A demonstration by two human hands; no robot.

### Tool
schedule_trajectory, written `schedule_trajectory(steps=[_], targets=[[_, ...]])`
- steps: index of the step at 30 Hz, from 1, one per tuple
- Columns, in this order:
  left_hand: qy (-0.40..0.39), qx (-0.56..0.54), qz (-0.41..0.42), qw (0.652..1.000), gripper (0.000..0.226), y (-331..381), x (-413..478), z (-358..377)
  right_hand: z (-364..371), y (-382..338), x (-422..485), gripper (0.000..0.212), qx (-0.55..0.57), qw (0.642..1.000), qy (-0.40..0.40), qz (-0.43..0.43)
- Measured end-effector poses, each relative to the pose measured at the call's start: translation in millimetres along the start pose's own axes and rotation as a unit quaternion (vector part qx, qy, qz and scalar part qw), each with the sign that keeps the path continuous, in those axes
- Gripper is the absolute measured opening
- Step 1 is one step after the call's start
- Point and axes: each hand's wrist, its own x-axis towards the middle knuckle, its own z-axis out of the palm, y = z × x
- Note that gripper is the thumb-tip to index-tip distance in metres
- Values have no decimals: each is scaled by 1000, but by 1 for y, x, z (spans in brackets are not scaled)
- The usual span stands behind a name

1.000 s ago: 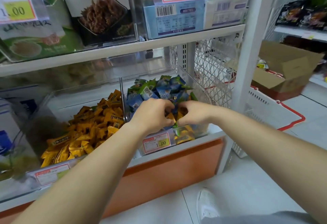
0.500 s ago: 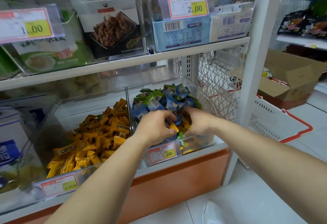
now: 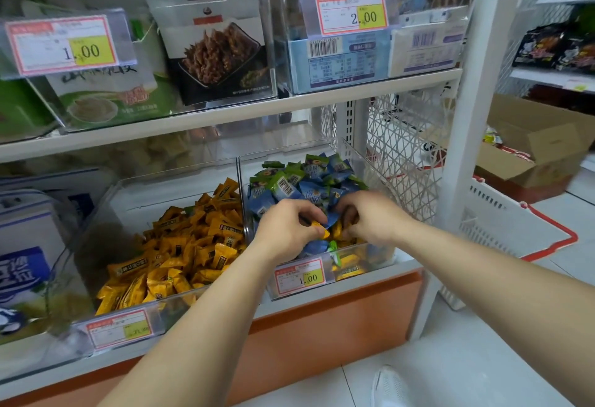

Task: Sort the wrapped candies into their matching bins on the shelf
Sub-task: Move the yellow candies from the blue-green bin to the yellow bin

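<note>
Over the front of the blue-candy bin (image 3: 354,165), the left hand (image 3: 286,229) pinched a yellow candy (image 3: 322,231) between thumb and curled fingers. The right hand (image 3: 370,218), just beside it, dug curled fingers into that bin's mixed pile; what they held I could not tell. The yellow-candy bin (image 3: 96,213) stood touching its left wall.

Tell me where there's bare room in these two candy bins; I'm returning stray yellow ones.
Free: the left bin's bare floor behind the yellow candies, up to its back wall. Crowded: the right bin, heaped with blue and green candies, with the left hand, pinching a yellow candy, and right hand at its front.
</note>
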Motion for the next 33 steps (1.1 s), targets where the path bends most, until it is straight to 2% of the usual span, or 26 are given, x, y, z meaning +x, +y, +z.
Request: schedule_trajectory(steps=[2,4,5,8,9,13,18,23,27,30,33], targets=[[4,-8,-3,1000,14,0,0,0,-1,2,-1,24,22,1000,21,-7],[10,-11,-2,1000,13,0,-1,1,-3,3,-1,27,35,999,13,-8],[13,-11,-1,1000,13,0,-1,2,-3,3,-2,35,40,999,-3,-3],[23,-9,3,1000,12,-1,-3,4,0,1,0,79,37,999,-36,-1],[26,-9,3,1000,13,-1,-3,5,1,0,2,85,26,999,-38,-6],[39,-10,4,999,11,-1,-4,6,5,-5,3,66,1,1000,-16,2],[49,-9,6,999,10,-1,-5,8,-1,-4,-7,55,21,998,58,12],[100,-36,19,994,13,9,-5,4,-29,-1,-16,54,112,976,178,58],[121,-106,22,987,8,21,-2,1,-40,-3,-21,52,205,956,194,81],[111,-157,6,981,5,28,-2,4,-43,-4,-22,51,308,926,199,93],[115,-189,1,975,6,32,2,11,-46,-5,-19,42,357,907,199,98]])
